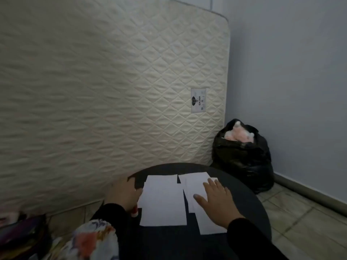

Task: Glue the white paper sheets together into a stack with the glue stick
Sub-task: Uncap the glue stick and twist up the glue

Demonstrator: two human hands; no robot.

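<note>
the white paper sheets lie in two loose groups on the round dark table (pixel 244 186): the left sheets (pixel 163 201) overlap one another near the table's left edge, and the right sheets (pixel 195 184) sit just beside them, fanned unevenly so their corners stick out at the far end and at the near end. your right hand (pixel 216 203) rests flat on the right group with the fingers straight and spread, pressing or steadying the paper rather than gripping it. your left hand (pixel 124 196) sits at the left edge of the left group, blurred, and it seems to be curled round the glue stick (pixel 134 212), of which only a red and white end shows below the hand; how tightly it is held you cannot tell from this view. judging by how things lie, you are early or midway: the sheets are not yet one squared stack, two separate groups remain, and nothing shows whether any sheets within a group are already bonded. what is left, as far as can be seen, is gluing and laying the groups onto each other and aligning the edges. further out, a quilted mattress (pixel 112 81) leans against the wall behind the table, a black bag (pixel 244 156) stands in the corner to the right, and a floral cloth (pixel 93 239) lies by your left sleeve
</note>
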